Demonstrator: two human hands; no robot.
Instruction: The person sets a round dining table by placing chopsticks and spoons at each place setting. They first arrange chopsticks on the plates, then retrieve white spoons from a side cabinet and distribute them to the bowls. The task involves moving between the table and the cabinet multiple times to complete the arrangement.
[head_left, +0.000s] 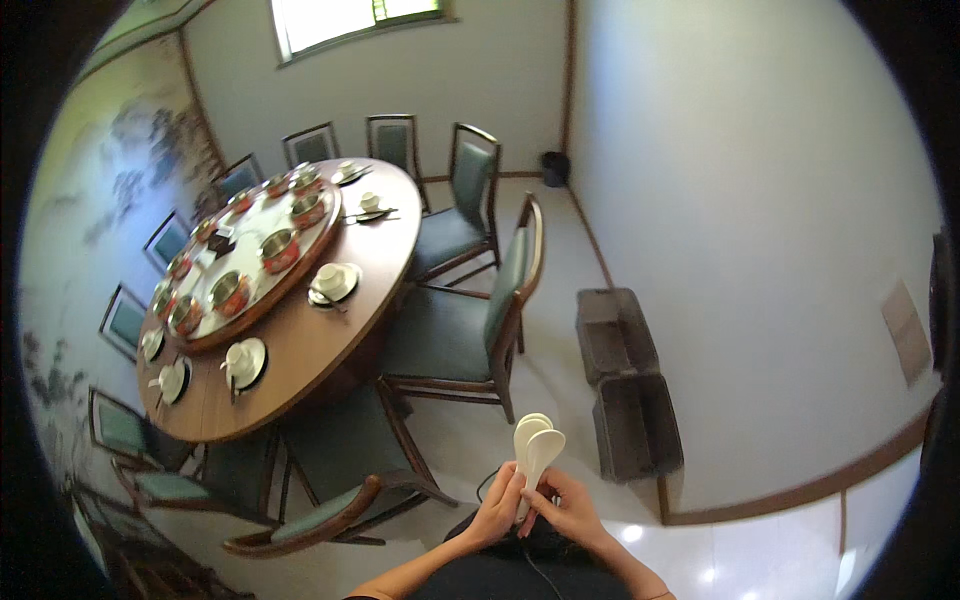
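Observation:
Several white soup spoons (545, 448) are bunched together in front of my body, bowls pointing away from me. My left hand (496, 504) grips their handles from the left side. On the other side, my right hand (564, 501) has its thumb and fingers on the handle of the nearest spoon. The lower handles are partly hidden by my fingers. Ahead and to the left is a round wooden dining table (315, 375), out of reach of both hands.
A turntable (255, 300) carries several red-sided metal pots (279, 251). Place settings such as a white cup and plate (241, 361) ring the table. Green-padded chairs (450, 330) surround it. Two dark plastic bins (637, 427) stand along the right wall; a black wastebasket (556, 169) sits in the far corner.

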